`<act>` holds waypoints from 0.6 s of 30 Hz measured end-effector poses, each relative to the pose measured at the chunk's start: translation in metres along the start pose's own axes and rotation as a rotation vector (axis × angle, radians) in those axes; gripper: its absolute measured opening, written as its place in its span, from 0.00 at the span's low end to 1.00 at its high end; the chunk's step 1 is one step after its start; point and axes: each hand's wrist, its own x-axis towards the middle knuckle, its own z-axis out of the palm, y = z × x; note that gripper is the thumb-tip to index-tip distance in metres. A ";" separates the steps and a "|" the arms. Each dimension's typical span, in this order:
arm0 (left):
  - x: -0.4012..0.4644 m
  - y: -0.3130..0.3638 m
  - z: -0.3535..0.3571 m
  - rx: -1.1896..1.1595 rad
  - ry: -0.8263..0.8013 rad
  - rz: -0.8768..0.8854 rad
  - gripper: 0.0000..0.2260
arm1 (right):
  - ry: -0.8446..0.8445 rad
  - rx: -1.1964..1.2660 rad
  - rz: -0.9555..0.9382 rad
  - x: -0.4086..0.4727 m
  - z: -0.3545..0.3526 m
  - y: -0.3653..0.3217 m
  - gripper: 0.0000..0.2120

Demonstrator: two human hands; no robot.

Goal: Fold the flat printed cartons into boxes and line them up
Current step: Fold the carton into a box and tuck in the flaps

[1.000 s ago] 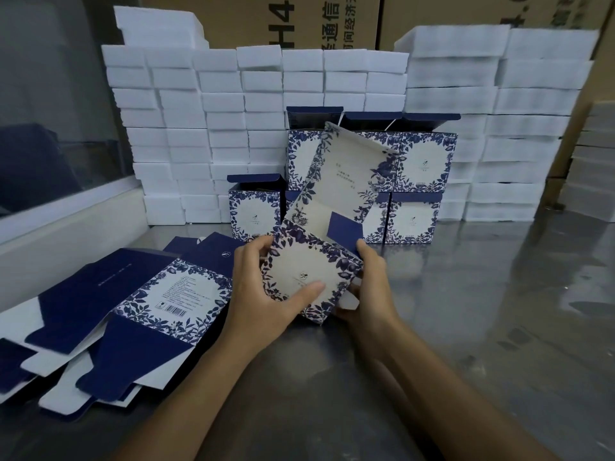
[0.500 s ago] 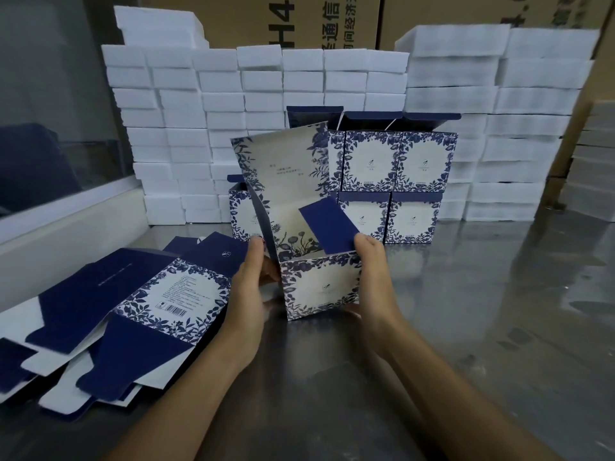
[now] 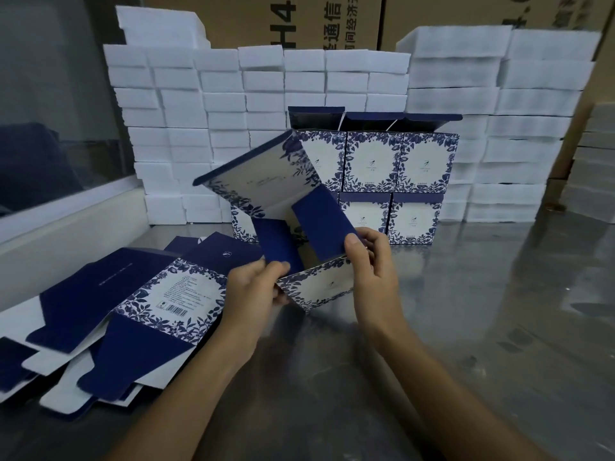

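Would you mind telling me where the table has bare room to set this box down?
The steel tabletop lies bare right of the right hand, before the stacked blue-and-white printed boxes. The left is crowded with flat printed cartons.

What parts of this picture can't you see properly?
All in the head view:
- Small print on the box in the hands: too tiny and blurred to read.
- Left hand fingertips: hidden behind the box.
- Bottom-row finished boxes: the leftmost is hidden by the raised lid.
- Flat cartons: cut off by the left edge.
- Big brown carton's lettering: cut off at top.
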 end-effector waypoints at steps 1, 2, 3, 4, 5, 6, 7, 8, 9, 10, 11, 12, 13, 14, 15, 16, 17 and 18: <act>0.001 0.000 -0.001 0.017 -0.004 0.023 0.19 | 0.013 -0.006 -0.014 0.000 0.000 0.000 0.16; 0.001 -0.001 -0.001 0.038 -0.010 0.038 0.22 | 0.028 -0.009 -0.029 0.000 0.000 0.000 0.17; 0.001 -0.002 -0.001 0.063 -0.018 0.045 0.24 | 0.040 -0.015 -0.044 0.000 -0.001 0.000 0.18; 0.001 -0.003 -0.001 0.081 -0.022 0.044 0.26 | 0.049 -0.023 -0.057 0.000 -0.001 0.000 0.20; 0.000 -0.004 -0.001 0.093 -0.022 0.044 0.26 | 0.052 -0.033 -0.070 0.000 -0.002 -0.001 0.21; 0.000 -0.005 -0.001 0.102 -0.018 0.044 0.26 | 0.053 -0.046 -0.084 0.000 -0.003 -0.001 0.21; 0.000 -0.006 -0.001 0.111 -0.012 0.040 0.26 | 0.054 -0.062 -0.096 -0.001 -0.003 -0.001 0.21; 0.000 -0.006 -0.001 0.119 -0.008 0.032 0.26 | 0.058 -0.076 -0.105 -0.001 -0.004 0.000 0.21; 0.001 -0.006 -0.001 0.121 -0.004 0.015 0.28 | 0.065 -0.086 -0.109 -0.001 -0.005 0.000 0.21; 0.002 -0.006 -0.002 0.117 0.001 -0.005 0.29 | 0.072 -0.095 -0.112 -0.001 -0.005 0.000 0.21; 0.004 -0.006 -0.003 0.104 0.006 -0.020 0.30 | 0.077 -0.106 -0.119 -0.001 -0.006 -0.001 0.21; 0.005 -0.006 -0.004 0.086 0.015 -0.028 0.29 | 0.081 -0.117 -0.129 -0.001 -0.007 -0.001 0.20; 0.006 -0.006 -0.005 0.065 0.030 -0.032 0.27 | 0.083 -0.125 -0.139 -0.001 -0.007 -0.001 0.20; 0.007 -0.006 -0.006 0.049 0.048 -0.035 0.25 | 0.085 -0.128 -0.146 -0.001 -0.007 -0.002 0.20; 0.008 -0.007 -0.006 0.041 0.060 -0.037 0.22 | 0.085 -0.130 -0.153 -0.001 -0.007 -0.002 0.19; 0.008 -0.007 -0.007 0.045 0.062 -0.037 0.20 | 0.085 -0.133 -0.162 -0.001 -0.007 -0.002 0.19; 0.009 -0.008 -0.007 0.056 0.060 -0.034 0.18 | 0.086 -0.138 -0.173 -0.001 -0.007 -0.003 0.19; 0.008 -0.009 -0.007 0.070 0.057 -0.032 0.19 | 0.089 -0.141 -0.182 -0.001 -0.007 -0.003 0.19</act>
